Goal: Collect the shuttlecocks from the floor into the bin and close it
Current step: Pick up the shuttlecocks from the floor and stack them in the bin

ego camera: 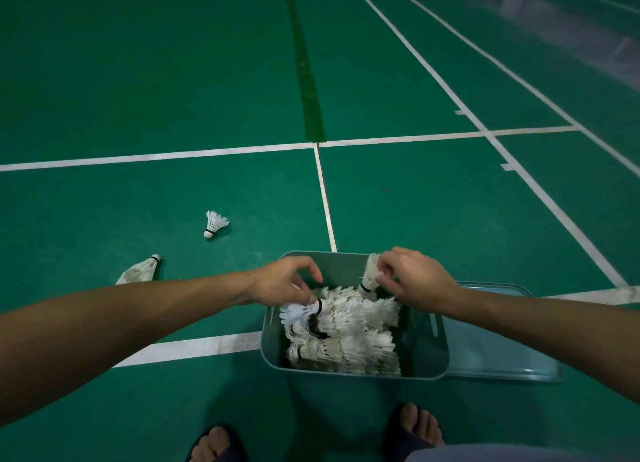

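A grey-green bin (429, 354) stands on the court floor before my feet, holding several white shuttlecocks (353, 330). My left hand (282, 283) is over the bin's left rim and pinches one shuttlecock (299, 312) by its cork end, feathers pointing left. My right hand (412, 278) is above the far right of the bin and pinches another shuttlecock (370, 274) by its feathers, cork down. Two shuttlecocks lie on the floor to the left: one (214, 223) farther off and one (140, 270) close to my left forearm.
The bin's lid (498, 340) lies flat on the floor right of the bin. White court lines (325, 198) cross the green floor. My feet in dark sandals (414, 427) stand just behind the bin.
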Demonstrator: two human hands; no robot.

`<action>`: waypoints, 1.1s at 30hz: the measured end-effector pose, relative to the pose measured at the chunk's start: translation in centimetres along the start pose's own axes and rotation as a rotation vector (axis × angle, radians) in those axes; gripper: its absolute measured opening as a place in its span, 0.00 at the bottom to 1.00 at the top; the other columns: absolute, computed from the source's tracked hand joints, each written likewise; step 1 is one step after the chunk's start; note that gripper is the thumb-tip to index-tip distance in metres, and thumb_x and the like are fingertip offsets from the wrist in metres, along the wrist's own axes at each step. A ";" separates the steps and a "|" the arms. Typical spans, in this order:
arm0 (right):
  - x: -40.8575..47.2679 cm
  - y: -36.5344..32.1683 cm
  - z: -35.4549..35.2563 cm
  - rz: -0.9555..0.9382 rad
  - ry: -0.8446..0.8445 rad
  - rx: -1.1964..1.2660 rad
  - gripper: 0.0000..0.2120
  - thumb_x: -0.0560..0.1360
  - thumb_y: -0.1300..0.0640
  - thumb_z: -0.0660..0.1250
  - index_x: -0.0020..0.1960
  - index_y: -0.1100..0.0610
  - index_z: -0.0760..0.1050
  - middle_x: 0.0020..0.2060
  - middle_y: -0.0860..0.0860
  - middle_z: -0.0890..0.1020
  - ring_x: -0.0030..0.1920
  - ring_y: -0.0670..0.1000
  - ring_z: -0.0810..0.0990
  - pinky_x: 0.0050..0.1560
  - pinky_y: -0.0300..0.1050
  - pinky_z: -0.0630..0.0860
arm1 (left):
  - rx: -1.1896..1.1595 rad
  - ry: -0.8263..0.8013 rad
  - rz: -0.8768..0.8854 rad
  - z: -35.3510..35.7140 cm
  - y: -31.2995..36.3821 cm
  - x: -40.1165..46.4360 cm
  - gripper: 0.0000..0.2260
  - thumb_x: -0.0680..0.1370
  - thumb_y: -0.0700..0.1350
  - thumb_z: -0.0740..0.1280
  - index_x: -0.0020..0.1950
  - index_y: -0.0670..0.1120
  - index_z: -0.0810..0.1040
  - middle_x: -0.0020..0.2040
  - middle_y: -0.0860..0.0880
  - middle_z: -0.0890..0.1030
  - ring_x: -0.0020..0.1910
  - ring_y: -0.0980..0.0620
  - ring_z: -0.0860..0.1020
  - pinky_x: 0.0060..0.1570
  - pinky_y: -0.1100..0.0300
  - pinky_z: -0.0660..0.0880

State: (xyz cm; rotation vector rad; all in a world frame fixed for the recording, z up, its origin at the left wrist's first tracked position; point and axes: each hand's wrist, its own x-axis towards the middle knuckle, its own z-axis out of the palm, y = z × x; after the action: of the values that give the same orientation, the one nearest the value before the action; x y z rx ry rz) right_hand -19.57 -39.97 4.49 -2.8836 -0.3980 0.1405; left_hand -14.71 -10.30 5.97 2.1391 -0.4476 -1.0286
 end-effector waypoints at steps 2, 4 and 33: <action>-0.4 0.6 0.1 0.076 -0.066 -0.002 0.07 0.80 0.50 0.62 0.44 0.50 0.71 0.37 0.45 0.75 0.37 0.48 0.75 0.34 0.43 0.68 | 0.049 -0.057 0.007 0.1 0.0 -0.1 0.14 0.80 0.42 0.73 0.64 0.52 0.77 0.53 0.48 0.88 0.55 0.49 0.86 0.61 0.44 0.82; -1.0 0.7 0.6 0.123 -0.141 0.040 0.06 0.78 0.50 0.65 0.43 0.50 0.72 0.36 0.46 0.78 0.37 0.49 0.77 0.34 0.46 0.73 | 0.083 -0.087 0.024 0.4 0.1 0.0 0.13 0.81 0.40 0.72 0.63 0.51 0.78 0.54 0.47 0.87 0.55 0.50 0.85 0.60 0.49 0.82; -1.4 -2.4 1.8 0.237 -0.171 0.291 0.14 0.82 0.47 0.65 0.49 0.57 0.80 0.43 0.51 0.84 0.42 0.49 0.83 0.46 0.44 0.81 | -0.146 0.124 0.023 1.1 0.3 0.6 0.19 0.85 0.38 0.63 0.72 0.57 0.78 0.55 0.43 0.83 0.53 0.49 0.80 0.60 0.52 0.78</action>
State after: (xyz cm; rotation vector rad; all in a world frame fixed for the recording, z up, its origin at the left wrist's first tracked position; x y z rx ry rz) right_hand -21.70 -37.76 3.41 -2.6266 -0.0548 0.4478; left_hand -15.18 -11.36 5.40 2.0488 -0.3265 -0.8825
